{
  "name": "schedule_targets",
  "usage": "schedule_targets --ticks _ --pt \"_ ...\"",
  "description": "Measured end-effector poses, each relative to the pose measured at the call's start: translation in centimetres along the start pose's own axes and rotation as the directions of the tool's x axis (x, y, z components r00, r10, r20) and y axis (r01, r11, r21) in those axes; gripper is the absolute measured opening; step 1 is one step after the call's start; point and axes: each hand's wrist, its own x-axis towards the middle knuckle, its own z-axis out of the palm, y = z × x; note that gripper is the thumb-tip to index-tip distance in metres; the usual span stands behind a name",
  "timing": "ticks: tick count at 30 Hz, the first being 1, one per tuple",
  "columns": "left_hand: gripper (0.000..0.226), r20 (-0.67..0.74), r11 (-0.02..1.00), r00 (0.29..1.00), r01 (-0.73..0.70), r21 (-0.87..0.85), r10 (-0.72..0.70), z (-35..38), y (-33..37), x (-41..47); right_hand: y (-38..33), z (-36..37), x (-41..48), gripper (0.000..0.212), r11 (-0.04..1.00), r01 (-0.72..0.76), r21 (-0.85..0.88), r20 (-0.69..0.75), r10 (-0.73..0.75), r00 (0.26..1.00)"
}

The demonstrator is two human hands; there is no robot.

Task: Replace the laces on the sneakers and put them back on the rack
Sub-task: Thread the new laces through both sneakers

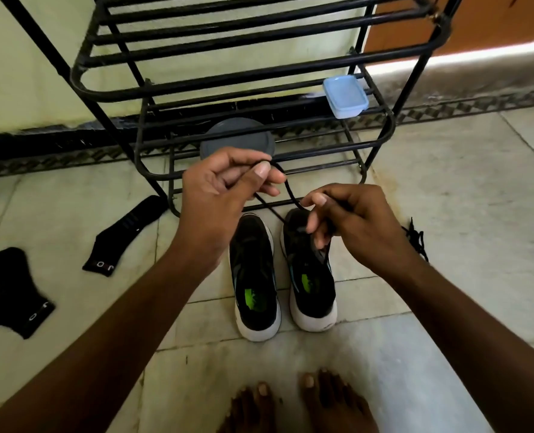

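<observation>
Lace (289, 190) betw. left-hand fingers (264, 175) & right-hand fingers (317, 201), above sneaker (309, 276).

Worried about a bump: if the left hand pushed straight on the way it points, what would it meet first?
Likely the low front bars of the rack, with the grey lid just behind; depth is unclear. The left hand pinches the lace.

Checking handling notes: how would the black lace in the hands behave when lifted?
Probably floppy: the lace curves between the left hand and right hand. Likely light, since fingertip pinches hold it. May tangle, like the bunched spare lace.
</observation>
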Motion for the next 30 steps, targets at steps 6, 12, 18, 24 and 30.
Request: schedule_targets --ticks 6,12,18,24,30 --pt "0.014 0.047 0.999 0.998 0.039 0.009 -0.04 0.6 0.0 -0.8 0.6 -0.5 -3.0 0.027 0.95 -0.257 -0.177 0.223 0.293 0.93" --pt "0.013 0.068 0.995 0.993 0.099 -0.015 -0.098 1.4 -1.1 -2.2 3.8 -0.7 -6.6 0.031 0.774 -0.52 -0.36 0.278 0.621 0.733" --pt "0.012 0.103 0.993 0.988 0.114 -0.013 -0.112 1.7 -1.2 -2.4 5.2 -2.7 -6.4 0.024 0.625 -0.582 -0.521 0.114 0.726 0.678" --pt "0.007 0.129 0.982 0.981 0.157 -0.106 -0.143 2.0 -0.8 -2.3 2.6 -4.6 -3.9 0.031 0.772 -0.42 -0.477 0.012 0.484 0.875" --pt "0.014 0.086 0.954 0.981 0.191 -0.231 -0.176 2.7 0.4 -1.3 -1.9 -4.4 -1.8 0.03 0.913 -0.16 -0.376 0.055 0.194 0.979"
